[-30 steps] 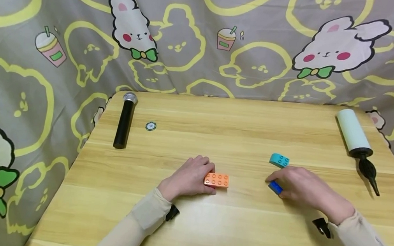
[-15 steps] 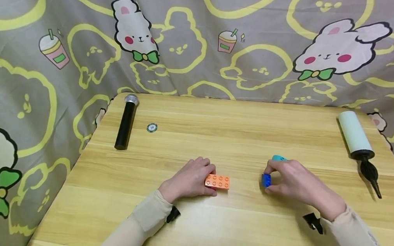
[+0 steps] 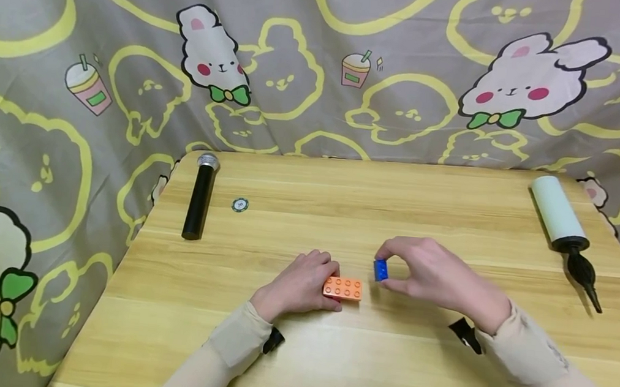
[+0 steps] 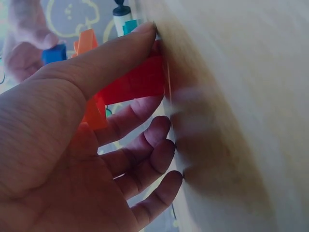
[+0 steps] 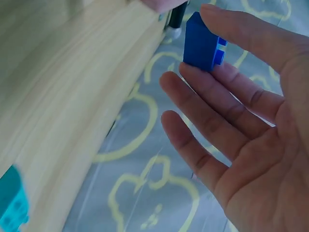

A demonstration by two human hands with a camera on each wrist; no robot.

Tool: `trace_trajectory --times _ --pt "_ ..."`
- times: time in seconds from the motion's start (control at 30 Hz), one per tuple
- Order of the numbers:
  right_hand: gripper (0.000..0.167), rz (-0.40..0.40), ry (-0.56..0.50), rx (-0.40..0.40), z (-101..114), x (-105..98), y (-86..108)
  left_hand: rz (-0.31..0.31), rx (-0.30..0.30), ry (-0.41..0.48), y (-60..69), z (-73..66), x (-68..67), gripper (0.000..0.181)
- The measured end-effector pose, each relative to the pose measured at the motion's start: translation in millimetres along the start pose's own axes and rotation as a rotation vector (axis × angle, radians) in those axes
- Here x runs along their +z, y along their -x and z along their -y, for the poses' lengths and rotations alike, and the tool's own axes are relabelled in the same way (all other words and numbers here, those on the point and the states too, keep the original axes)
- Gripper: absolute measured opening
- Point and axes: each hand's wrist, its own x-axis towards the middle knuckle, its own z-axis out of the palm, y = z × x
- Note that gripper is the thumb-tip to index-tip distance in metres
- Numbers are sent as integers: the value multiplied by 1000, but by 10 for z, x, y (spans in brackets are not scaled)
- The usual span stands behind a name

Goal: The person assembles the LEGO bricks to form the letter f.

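Observation:
My left hand (image 3: pixel 302 282) holds a red brick (image 4: pixel 137 83) between thumb and forefinger, low at the table surface. An orange studded brick (image 3: pixel 343 288) lies on top of the red one. To the right of it, my right hand (image 3: pixel 430 271) pinches a small blue brick (image 3: pixel 381 270) between thumb and fingers, a short gap from the orange brick. In the right wrist view the blue brick (image 5: pixel 200 42) shows its studs towards the palm. The teal brick (image 5: pixel 13 200) is on the table at the lower left there; in the head view the right hand hides it.
A black microphone (image 3: pixel 199 199) lies on the table's left side, with a round chip (image 3: pixel 239 204) beside it. A pale green and black pump (image 3: pixel 560 212) lies at the far right. A patterned curtain (image 3: pixel 318 96) hangs behind the table (image 3: pixel 309 199).
The right hand has lifted the blue brick and carried it left towards the orange one, turning it upright. The left hand has stayed in place. The teal brick has become hidden in the head view.

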Motion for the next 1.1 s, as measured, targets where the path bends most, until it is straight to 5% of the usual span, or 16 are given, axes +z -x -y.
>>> trace_trajectory --times 0.37,1.1 --pt "28 28 37 -57 259 181 -249 -3 6 0 0 -7 -14 47" --pt "38 53 178 -68 345 398 -297 -32 38 3 28 12 15 64"
